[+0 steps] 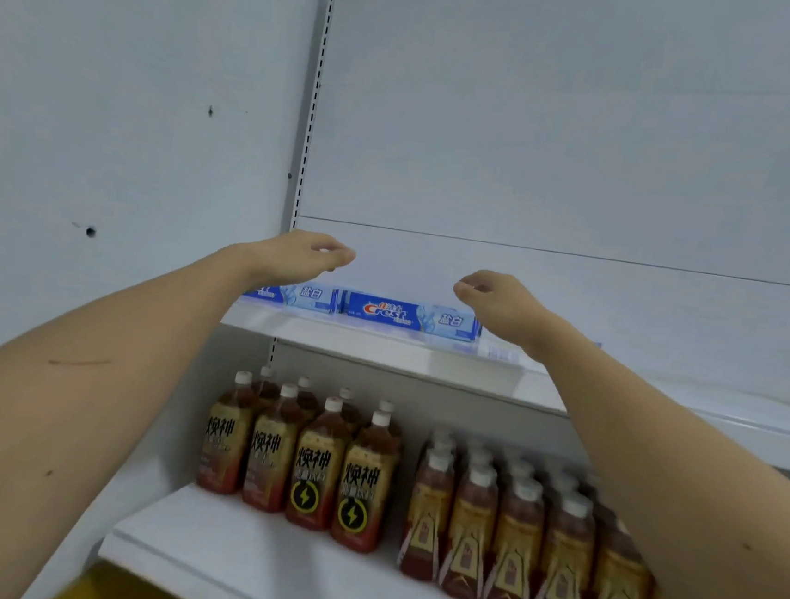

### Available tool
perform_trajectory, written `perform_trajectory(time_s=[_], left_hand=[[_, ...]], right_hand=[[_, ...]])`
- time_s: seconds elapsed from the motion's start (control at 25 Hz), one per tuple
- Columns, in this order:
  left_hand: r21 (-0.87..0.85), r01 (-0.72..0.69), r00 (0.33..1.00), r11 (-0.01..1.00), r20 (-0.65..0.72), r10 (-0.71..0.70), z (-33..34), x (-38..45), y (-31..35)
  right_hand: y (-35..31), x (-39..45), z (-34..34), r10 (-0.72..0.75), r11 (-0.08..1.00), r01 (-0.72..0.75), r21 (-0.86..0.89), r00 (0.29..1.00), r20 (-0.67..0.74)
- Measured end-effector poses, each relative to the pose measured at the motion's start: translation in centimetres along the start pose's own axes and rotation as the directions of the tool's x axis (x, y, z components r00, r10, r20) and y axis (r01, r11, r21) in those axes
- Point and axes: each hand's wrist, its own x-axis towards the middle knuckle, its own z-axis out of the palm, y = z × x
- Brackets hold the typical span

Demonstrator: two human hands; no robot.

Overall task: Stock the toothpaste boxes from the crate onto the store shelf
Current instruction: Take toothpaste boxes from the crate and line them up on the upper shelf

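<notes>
Blue-and-white printed cardboard — that is what you are handling: the long, flat toothpaste box [413, 317] lies on its side on the white metal upper shelf [379, 346], just beside a second blue toothpaste box [297, 295] to its left, which your left forearm partly hides. Boxes like these are probably light, fairly stiff and a little slick, and they crush at the end flaps; take them by the long faces, near the middle. Your left hand [301, 254] and right hand [499, 297] hover above the boxes, fingers loosely curled, holding nothing. Open shelf runs on to the right, and nothing stands overhead in front of the white back panel [543, 144] — room to lift clear. Mind the shelf's front lip and the brown drink bottles with white caps [310, 460] below. The crate is out of view.
</notes>
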Motion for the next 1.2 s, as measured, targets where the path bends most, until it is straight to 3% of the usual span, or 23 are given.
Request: perform_trajectory(time_s=[0.24, 0.4, 0.56, 0.72, 0.88, 1.2], left_hand=[[-0.238, 0.093, 0.988, 0.967, -0.099, -0.119, 4.1, -9.3, 4.9], [-0.372, 0.144, 0.98, 0.917, -0.073, -0.184, 6.6, -14.0, 5.3], [-0.529, 0.153, 0.97, 0.834, -0.079, -0.228, 10.6, -18.0, 4.0], [-0.566, 0.166, 0.972, 0.808, -0.043, -0.23, 15.4, -22.9, 1.6], [-0.548, 0.309, 0.949, 0.777, 0.125, -0.289, 20.9, -29.1, -1.4], [-0.497, 0.631, 0.775, 0.596, 0.386, -0.5, 35.2, -40.9, -6.5]], right_hand=[[0.2, -7.6, -2.4, 0.026, 0.923, -0.011, 0.384, 0.999, -0.035], [0.8, -12.0, -1.6, 0.1, 0.832, -0.05, 0.552, 0.993, -0.061], [2.2, -17.8, 0.9, 0.235, 0.609, -0.196, 0.769, 0.97, 0.061], [4.8, -24.7, 5.5, 0.299, 0.552, -0.32, 0.77, 0.938, 0.175], [7.3, -32.1, 10.3, 0.444, 0.448, -0.478, 0.755, 0.852, 0.277], [14.4, -48.3, 19.5, 0.625, 0.246, -0.764, 0.596, 0.595, 0.506]])
